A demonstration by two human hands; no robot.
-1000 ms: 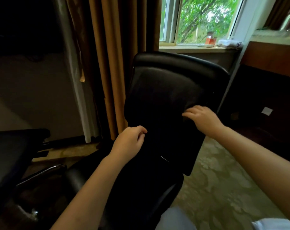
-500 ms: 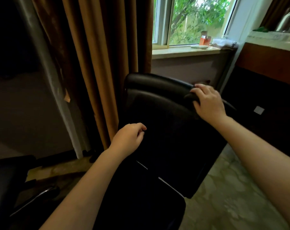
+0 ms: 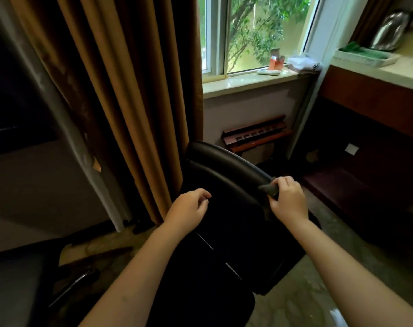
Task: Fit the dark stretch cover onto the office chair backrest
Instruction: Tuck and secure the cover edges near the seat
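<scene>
Your right hand [image 3: 287, 201] pinches the stretch cover [image 3: 267, 188] at the backrest rim [image 3: 224, 169], which runs up-left from it; your left hand [image 3: 189, 208], curled, hold unclear, is nearer that far corner.

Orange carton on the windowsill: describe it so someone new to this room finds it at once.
Find the window right of the brown curtain, then its pale sill. The orange carton stands there, flaps open, behind a flat white device and left of a crumpled white cloth. It is the sill's only brightly coloured item.

Backrest [image 3: 224, 172] rt of curtain [image 3: 129, 90], before windowsill [image 3: 245, 84]
</scene>
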